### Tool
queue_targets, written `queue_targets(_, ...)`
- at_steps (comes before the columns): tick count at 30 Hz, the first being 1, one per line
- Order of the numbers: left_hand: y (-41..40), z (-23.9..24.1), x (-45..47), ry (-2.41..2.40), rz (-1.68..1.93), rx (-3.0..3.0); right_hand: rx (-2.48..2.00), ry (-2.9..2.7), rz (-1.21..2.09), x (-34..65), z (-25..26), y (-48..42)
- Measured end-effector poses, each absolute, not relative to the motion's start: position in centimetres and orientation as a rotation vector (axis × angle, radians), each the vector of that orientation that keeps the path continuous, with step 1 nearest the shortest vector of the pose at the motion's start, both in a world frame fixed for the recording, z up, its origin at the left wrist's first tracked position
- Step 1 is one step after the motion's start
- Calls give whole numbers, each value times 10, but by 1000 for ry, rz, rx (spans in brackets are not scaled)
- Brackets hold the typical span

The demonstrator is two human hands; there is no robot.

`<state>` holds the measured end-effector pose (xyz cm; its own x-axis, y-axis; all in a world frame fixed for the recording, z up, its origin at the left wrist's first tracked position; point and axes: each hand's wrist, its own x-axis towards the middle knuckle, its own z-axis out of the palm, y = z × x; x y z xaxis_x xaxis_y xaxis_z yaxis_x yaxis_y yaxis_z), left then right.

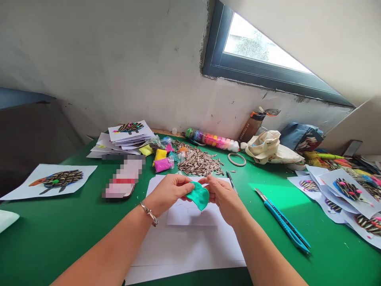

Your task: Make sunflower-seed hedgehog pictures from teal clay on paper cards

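Observation:
Both my hands hold a flat piece of teal modelling clay (199, 195) above white paper sheets (190, 242) on the green table (59, 222). My left hand (168, 192), with a bracelet on its wrist, pinches the clay's left edge. My right hand (222, 194) pinches its right edge. The top sheet bears a faint line drawing, partly hidden by the clay.
A heap of sunflower seeds (199, 162), clay packets (163, 159), a row of clay tubs (212, 140), a tape ring (237, 159), a blue utility knife (282, 221), a pen (230, 180), finished seed pictures (56, 179), a paper stack (125, 139), a bottle (253, 126) and bags (270, 149).

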<state>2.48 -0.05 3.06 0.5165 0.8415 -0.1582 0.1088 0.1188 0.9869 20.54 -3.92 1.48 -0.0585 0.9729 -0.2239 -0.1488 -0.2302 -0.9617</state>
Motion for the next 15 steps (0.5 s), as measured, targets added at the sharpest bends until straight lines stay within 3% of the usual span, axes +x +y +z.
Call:
queue_targets(4,0,31,24,898,660,1373,-1214,-1040,1532,204,13,-39)
queue_targets(11,2,29,27,934,616,1438,-1290,-1232,1274,201,6,-38)
queue_targets(15,4,28,28,944,649,1422,-1236,-1033,1422,204,12,-37)
